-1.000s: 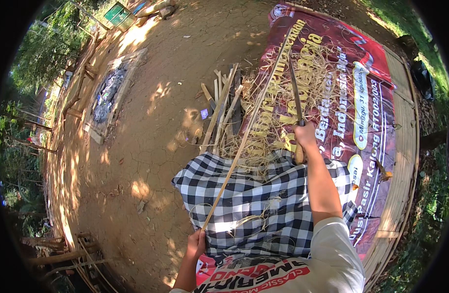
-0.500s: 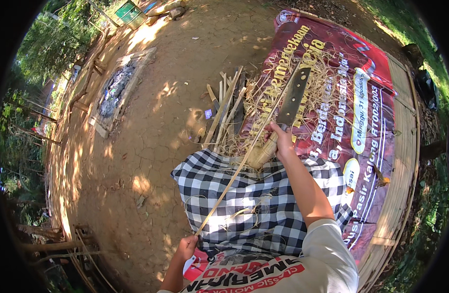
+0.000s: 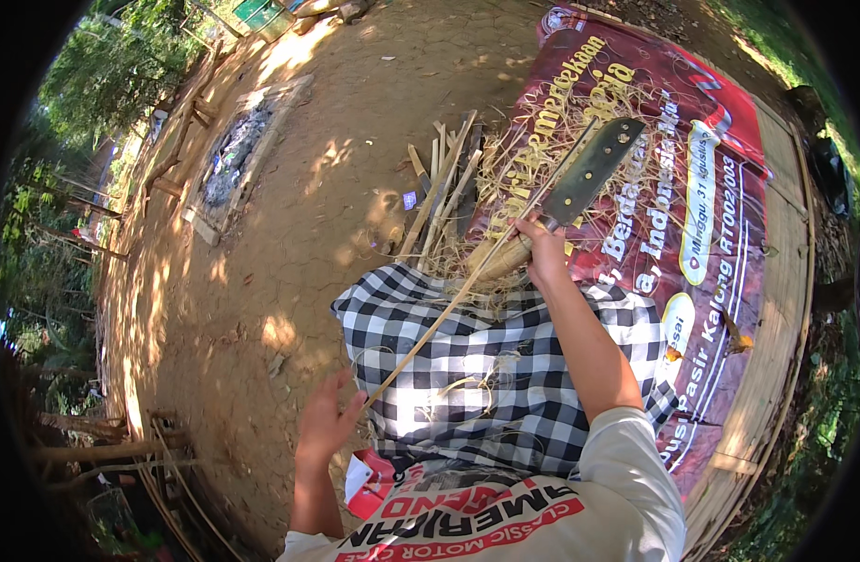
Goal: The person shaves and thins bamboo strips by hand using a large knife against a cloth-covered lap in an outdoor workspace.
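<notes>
My right hand point(image 3: 545, 253) is closed round a big knife point(image 3: 594, 173) where its pale, thick wooden handle point(image 3: 500, 260) meets the dark, broad blade, which has holes or studs in it. Along the blade's left edge runs a long, thin bamboo strip point(image 3: 425, 335), slanting from near my left hand up past my right fingers. My left hand point(image 3: 325, 417) is by the strip's lower end with its fingers apart; the thumb is close to the tip, and whether it touches is hard to tell. A black-and-white checked cloth point(image 3: 430, 375) covers my lap beneath the strip.
Curly shavings point(image 3: 514, 155) lie over a dark red printed banner point(image 3: 636, 272) on a bamboo platform point(image 3: 762, 347) at the right. Cut bamboo sticks point(image 3: 439, 192) lie ahead on bare earth. Farther left are a framed ash pit point(image 3: 231, 155) and a green drum point(image 3: 261, 17).
My left hand has let go of the strip's lower end, opened, and moved up and left. The knife has swung a little to the right, showing more of its blade face.
</notes>
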A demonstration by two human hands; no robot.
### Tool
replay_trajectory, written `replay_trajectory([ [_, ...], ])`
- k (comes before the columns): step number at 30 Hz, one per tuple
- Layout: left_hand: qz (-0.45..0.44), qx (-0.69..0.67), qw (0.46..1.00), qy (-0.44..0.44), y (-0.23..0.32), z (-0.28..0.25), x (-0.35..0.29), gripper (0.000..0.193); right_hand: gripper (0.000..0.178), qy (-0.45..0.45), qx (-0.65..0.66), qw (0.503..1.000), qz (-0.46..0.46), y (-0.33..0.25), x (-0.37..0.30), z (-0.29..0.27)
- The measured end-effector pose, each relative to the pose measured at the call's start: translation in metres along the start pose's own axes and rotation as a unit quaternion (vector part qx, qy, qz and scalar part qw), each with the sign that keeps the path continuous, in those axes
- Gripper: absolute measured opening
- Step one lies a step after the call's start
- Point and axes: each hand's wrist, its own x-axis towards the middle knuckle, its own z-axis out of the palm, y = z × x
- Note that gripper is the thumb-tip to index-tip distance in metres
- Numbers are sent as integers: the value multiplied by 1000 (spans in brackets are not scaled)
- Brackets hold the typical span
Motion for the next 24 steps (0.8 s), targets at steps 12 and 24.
replay_trajectory([
  [12,0,-43,996,-83,75,49,69,28,20,10,95,995,18,-17,-6,1],
  [24,45,-72,961,264,17,-23,60,35,18,35,137,990,-24,-36,5,-11],
])
